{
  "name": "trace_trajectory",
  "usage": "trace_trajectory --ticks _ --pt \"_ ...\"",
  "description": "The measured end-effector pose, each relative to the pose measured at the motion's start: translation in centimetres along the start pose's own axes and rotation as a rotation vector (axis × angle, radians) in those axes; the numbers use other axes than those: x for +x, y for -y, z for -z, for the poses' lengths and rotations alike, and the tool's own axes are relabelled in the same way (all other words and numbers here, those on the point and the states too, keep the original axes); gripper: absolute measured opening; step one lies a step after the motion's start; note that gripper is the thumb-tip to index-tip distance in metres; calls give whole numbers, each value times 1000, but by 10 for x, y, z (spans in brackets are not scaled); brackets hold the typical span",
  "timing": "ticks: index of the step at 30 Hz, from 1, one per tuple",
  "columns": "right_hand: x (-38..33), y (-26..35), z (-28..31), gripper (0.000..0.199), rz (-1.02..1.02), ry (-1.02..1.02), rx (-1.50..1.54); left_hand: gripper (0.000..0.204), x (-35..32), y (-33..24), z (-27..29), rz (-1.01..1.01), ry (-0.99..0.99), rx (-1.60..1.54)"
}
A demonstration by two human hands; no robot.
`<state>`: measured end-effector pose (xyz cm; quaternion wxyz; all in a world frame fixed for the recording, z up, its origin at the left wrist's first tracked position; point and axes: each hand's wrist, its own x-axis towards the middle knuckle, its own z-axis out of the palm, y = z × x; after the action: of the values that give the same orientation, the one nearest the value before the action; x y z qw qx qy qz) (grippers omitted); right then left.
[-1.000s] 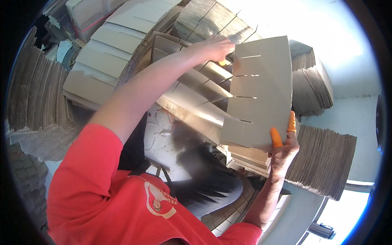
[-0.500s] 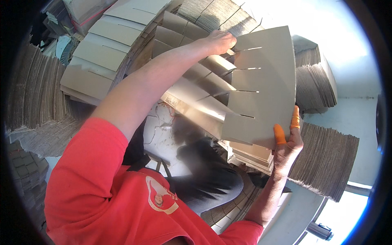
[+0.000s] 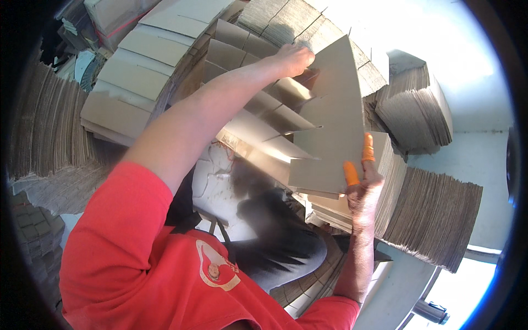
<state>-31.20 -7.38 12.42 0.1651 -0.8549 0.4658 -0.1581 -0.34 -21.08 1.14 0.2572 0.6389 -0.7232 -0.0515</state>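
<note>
A slotted grey cardboard sheet (image 3: 335,110) stands tilted against the right side of a partly joined cardboard divider grid (image 3: 264,104). Cross strips of the grid meet the sheet's slots along its left side. My left hand (image 3: 295,59) is closed at the sheet's far left edge, its fingertips partly hidden. My right hand (image 3: 366,190), with orange finger cots on two fingers, grips the near right edge; its thumb side lies on the sheet's face and the other fingers are out of sight.
Slotted cardboard strips (image 3: 137,60) lie in overlapping rows at the left. Stacks of cardboard (image 3: 434,209) stand at the right, with another stack (image 3: 421,107) behind and a tall one (image 3: 47,121) at far left. My knee (image 3: 297,242) is below the work surface.
The sheet has moved left against the grid, and its slots now show much less. My right hand has moved left with it; my left hand has barely shifted.
</note>
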Motion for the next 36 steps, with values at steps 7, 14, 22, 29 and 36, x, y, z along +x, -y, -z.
trace_trajectory --ticks 7,14,22,29,36 --pt "-14 -13 -75 55 6 295 171 17 3 -1 -4 -9 12 -24" --pt "37 -2 -50 41 186 555 -183 20 -3 -14 26 26 94 75" --pt "-41 -116 -15 45 -194 -518 -754 41 -105 -46 94 -93 -564 -78" --pt "-71 -181 -30 44 -397 -330 -736 34 -196 -55 69 21 -503 -140" --pt "-62 -166 -10 40 -775 -485 -392 31 -214 -55 63 44 -532 -200"
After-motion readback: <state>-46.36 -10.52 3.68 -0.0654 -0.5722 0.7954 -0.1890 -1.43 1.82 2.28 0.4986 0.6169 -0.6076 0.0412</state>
